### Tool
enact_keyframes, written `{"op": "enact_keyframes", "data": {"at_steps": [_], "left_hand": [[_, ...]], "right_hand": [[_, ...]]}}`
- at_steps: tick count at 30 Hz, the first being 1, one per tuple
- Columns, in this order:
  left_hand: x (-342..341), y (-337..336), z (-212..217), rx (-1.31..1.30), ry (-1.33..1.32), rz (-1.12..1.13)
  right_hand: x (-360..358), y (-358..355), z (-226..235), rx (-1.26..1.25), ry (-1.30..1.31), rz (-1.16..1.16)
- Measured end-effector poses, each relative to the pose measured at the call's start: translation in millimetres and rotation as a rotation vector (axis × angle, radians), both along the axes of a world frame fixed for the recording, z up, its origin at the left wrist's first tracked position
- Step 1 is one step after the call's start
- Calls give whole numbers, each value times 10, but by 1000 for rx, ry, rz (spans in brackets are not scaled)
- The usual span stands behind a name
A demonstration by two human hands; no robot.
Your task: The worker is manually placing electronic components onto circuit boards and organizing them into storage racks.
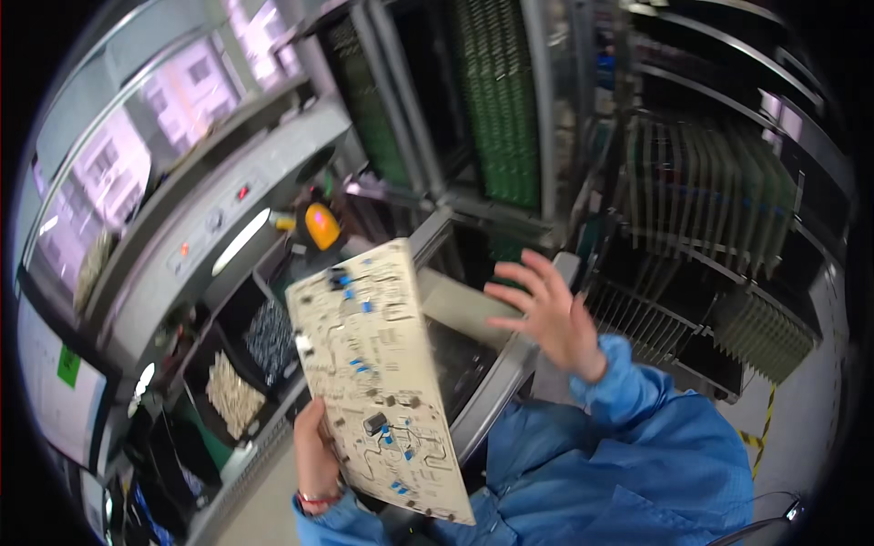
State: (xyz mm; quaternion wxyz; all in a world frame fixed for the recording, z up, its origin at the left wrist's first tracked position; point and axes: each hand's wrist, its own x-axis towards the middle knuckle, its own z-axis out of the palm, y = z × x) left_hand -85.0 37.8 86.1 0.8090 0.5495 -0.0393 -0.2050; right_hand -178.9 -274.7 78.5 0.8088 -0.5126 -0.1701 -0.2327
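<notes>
A cream-coloured circuit board (pixel 387 364) with blue, black and brown components is held up at a tilt in front of me. My left hand (pixel 316 450) grips its left edge near the lower part, the fingers partly hidden behind the board. To the right of the board, my right hand (pixel 548 314) is raised with its fingers spread and nothing in it. A metal-edged conveyor track (pixel 496 387) lies beneath, between the board and my right hand.
Bins of white parts (pixel 234 393) and dark parts (pixel 270 341) stand at the left. A yellow and black scanner-like device (pixel 320 226) sits behind the board. Racks of green boards (pixel 496 100) stand at the back; another rack of upright boards (pixel 710 182) is at the right. A monitor (pixel 59 378) is far left.
</notes>
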Motion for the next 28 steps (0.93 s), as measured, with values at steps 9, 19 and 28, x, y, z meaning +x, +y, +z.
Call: {"op": "enact_keyframes", "data": {"at_steps": [9,19,28], "left_hand": [[51,204,-125,768,-73,-132],[99,1041,-526,707,-518,416],[-362,992,-764,935,-596,315]], "right_hand": [[248,-8,-80,-239,575,550],[881,125,-816,-133,646,195],[939,293,-931,-402,619,5]]}}
